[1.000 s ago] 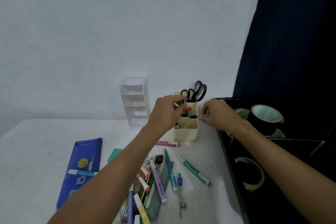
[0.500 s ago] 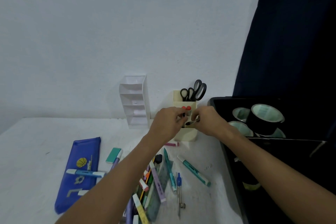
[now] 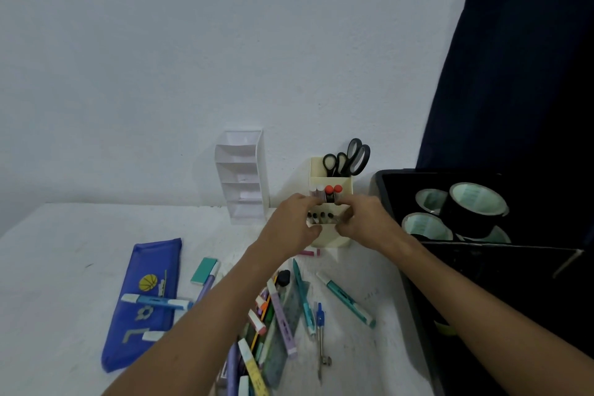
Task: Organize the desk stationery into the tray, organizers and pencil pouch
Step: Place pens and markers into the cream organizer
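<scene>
Fingers of both hands flank upright pens.

Both bare forearms extend forward and converge, the left hand and the right hand meeting side by side with backs turned upward, knuckles raised, fingers curled inward toward each other, and fingertips hidden from the head view behind the knuckles.

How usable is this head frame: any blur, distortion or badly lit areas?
Head view: wide-angle bend curves the desk edge and the white tiered plastic organizer; the black tray on the right is underexposed, hiding detail; both hands, left and right, are slightly soft; no glare.
</scene>
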`<state>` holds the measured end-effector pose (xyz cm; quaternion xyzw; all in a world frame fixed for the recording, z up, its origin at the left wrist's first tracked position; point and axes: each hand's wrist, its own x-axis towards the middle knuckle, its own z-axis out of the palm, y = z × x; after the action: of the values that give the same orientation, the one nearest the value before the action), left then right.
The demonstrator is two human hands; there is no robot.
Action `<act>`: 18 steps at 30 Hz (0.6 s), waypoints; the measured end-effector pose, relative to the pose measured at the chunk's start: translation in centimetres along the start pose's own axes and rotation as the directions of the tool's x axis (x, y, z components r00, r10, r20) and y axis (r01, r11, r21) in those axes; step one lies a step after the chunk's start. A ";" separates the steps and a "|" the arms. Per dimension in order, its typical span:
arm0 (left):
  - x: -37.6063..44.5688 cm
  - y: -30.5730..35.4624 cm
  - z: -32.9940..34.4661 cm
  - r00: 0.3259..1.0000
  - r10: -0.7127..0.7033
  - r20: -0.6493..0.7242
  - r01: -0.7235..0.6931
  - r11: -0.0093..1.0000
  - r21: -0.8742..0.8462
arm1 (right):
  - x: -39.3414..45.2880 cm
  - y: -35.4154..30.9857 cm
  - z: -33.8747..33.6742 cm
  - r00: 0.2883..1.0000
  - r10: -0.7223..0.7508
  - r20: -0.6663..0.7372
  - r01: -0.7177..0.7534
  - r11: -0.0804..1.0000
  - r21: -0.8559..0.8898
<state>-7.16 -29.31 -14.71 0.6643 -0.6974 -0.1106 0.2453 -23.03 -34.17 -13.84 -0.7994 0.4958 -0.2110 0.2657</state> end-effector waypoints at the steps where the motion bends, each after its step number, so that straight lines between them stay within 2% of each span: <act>1: -0.1 -0.2 0.0 1.000 -0.029 -0.002 0.029 1.000 0.007 | 0.0 0.1 0.0 1.000 0.007 0.002 -0.007 1.000 0.013; 4: -0.2 -0.4 0.2 0.996 -0.084 -0.011 0.084 0.996 0.007 | -0.2 0.3 0.2 0.999 0.036 0.011 -0.037 0.999 0.039; 7: -0.4 -0.2 0.4 0.996 -0.085 0.004 0.085 0.996 -0.001 | -0.4 -0.2 0.6 1.000 0.007 -0.019 -0.006 0.999 0.050; 13: -1.5 -1.2 -1.1 0.993 -0.118 0.003 0.118 0.992 -0.042 | -0.4 -2.8 1.7 0.987 -0.142 -0.070 0.139 0.989 -0.049; 18: -4.7 -6.1 -5.5 0.972 -0.232 -0.022 0.233 0.971 0.047 | -1.0 -6.9 4.0 0.944 -0.330 0.017 0.330 0.936 -0.123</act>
<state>0.80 -24.31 -13.83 0.7481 -0.6152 -0.1162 0.2199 -16.32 -29.89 -12.63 -0.8857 0.3674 -0.2231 0.1754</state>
